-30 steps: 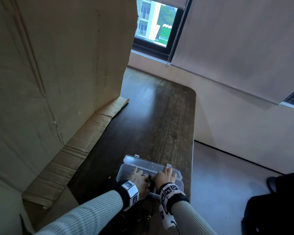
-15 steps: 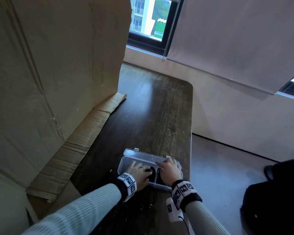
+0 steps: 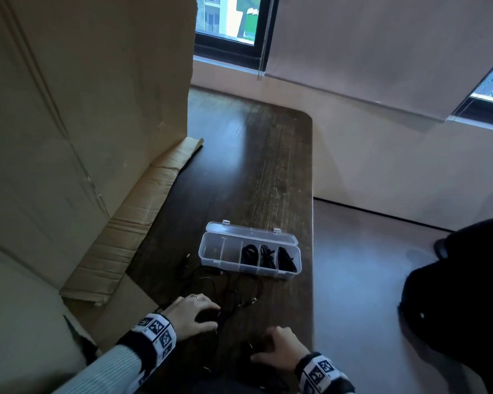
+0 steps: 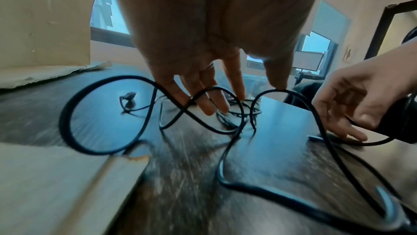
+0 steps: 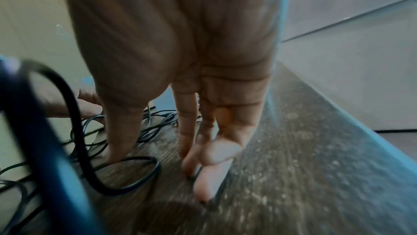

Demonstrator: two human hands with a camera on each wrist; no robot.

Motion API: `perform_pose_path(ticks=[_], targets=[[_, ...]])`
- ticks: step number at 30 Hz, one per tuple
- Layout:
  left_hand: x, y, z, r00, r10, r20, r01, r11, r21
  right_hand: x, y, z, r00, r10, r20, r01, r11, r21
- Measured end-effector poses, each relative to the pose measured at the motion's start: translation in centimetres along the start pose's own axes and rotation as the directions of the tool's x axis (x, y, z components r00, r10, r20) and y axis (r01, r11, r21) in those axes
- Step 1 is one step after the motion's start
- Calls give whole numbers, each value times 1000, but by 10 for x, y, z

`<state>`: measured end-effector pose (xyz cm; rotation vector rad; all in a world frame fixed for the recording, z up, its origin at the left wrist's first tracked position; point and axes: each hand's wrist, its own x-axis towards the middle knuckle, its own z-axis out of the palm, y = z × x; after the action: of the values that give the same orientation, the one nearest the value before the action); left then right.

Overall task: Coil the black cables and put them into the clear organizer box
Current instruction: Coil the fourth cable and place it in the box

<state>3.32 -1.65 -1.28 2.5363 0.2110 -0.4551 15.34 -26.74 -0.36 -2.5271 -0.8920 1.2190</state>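
The clear organizer box (image 3: 214,249) lies lid-open on the dark wooden table (image 3: 256,172). Its three right compartments each hold a coiled black cable (image 3: 250,253); the two left ones look empty. Loose black cables (image 3: 231,288) sprawl between the box and the near edge. My left hand (image 3: 215,315) hovers over them, fingers (image 4: 237,85) straight and spread, with loops of cable (image 4: 74,110) lying against the fingertips. My right hand (image 3: 256,346) is nearer and to the right, its fingertips (image 5: 203,181) pressing a thin cable strand to the tabletop.
A tall cardboard sheet (image 3: 83,109) stands along the left, its flap (image 3: 131,223) lying on the table. The table's right edge (image 3: 312,194) drops to the floor, where a dark bag (image 3: 461,294) sits. A window is at the far end.
Both hands have pulled back from the organizer box toward the near edge and now rest on the loose cables. The box stands uncovered, showing three coils inside.
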Motion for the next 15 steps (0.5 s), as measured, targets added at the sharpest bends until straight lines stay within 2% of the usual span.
perform_pose_path(ticks=[4, 6, 8, 12, 15], targets=[[-3, 0, 5, 1000, 17, -10, -16, 995, 98, 11, -15, 10, 999, 7, -34, -9, 998, -64], [-1, 4, 7, 999, 12, -30, -9, 996, 94, 16, -21, 12, 999, 11, -30, -14, 995, -96], [1, 8, 6, 997, 8, -81, -4, 999, 54, 22, -22, 8, 1000, 11, -25, -14, 992, -126], [2, 10, -7, 975, -36, -218, 11, 993, -116, 20, -11, -10, 991, 95, -89, -108, 984, -143], [-2, 4, -27, 928, -104, -357, 21, 974, -227, 16, 3, -30, 977, 119, -179, -139, 985, -102]])
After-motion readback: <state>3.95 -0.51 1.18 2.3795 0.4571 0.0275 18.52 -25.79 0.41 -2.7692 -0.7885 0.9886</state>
